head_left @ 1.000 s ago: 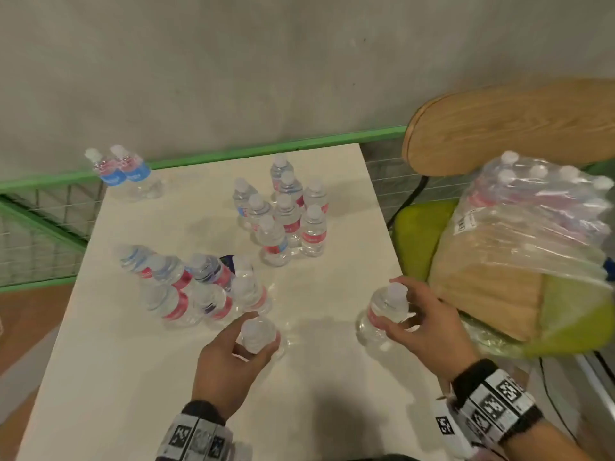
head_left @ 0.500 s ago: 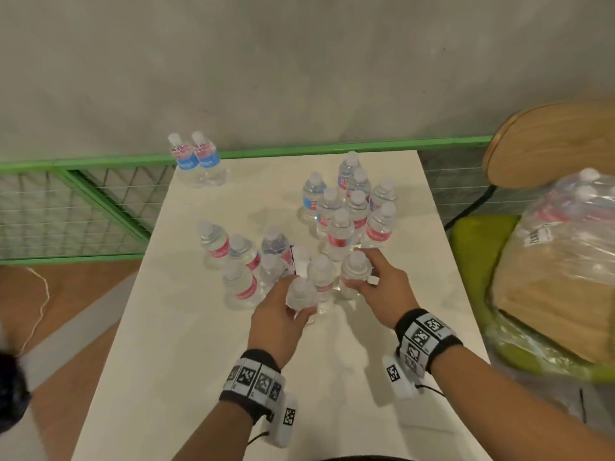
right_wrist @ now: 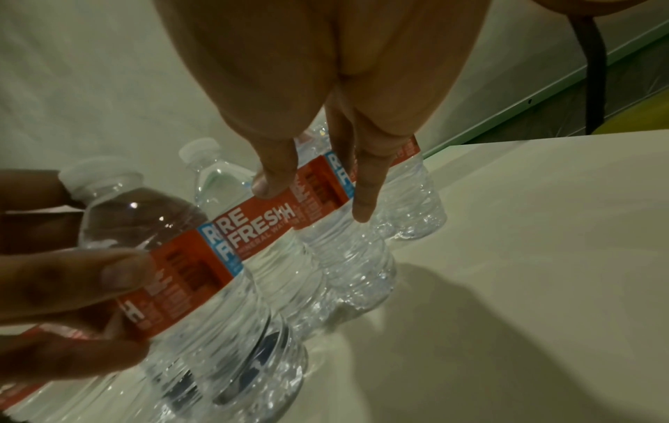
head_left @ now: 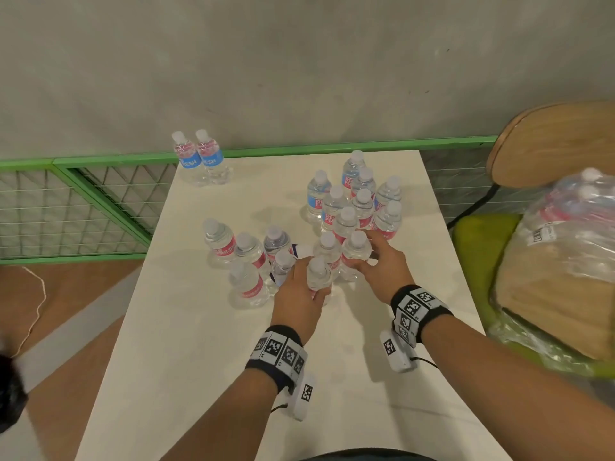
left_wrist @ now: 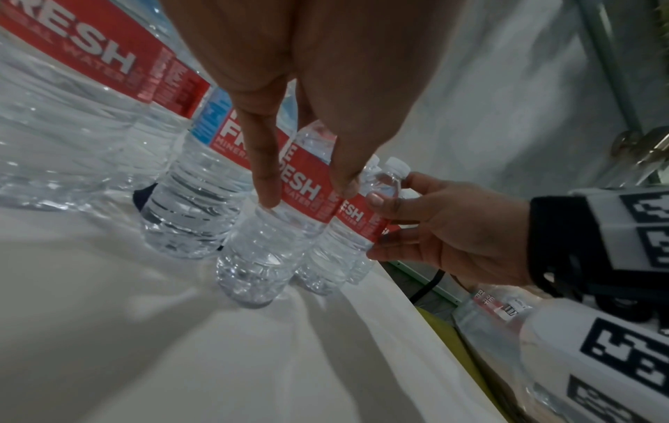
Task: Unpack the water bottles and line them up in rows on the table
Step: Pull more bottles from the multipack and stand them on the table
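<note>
Small clear water bottles with red or blue labels stand on the white table (head_left: pixel 206 344). My left hand (head_left: pixel 311 280) grips one red-label bottle (head_left: pixel 318 268) upright at the front of the near group. My right hand (head_left: pixel 363 257) grips a second bottle (head_left: pixel 356 242) just to its right, between the near group and the back group (head_left: pixel 362 197). In the left wrist view, fingers (left_wrist: pixel 268 183) and thumb pinch the label of the left bottle (left_wrist: pixel 267 243), whose base is at the tabletop. In the right wrist view, fingertips (right_wrist: pixel 364 200) hold the other bottle (right_wrist: pixel 347 257).
Two blue-label bottles (head_left: pixel 199 158) stand at the far left corner. A shrink-wrapped pack of bottles (head_left: pixel 572 227) lies on a green chair (head_left: pixel 476 241) with a wooden back, right of the table. A green wire fence (head_left: pixel 83 201) runs behind and left.
Both hands carried their bottles forward from the table's near part into the near group. The right hand came in from the right edge. Over the last half second they hardly moved.
</note>
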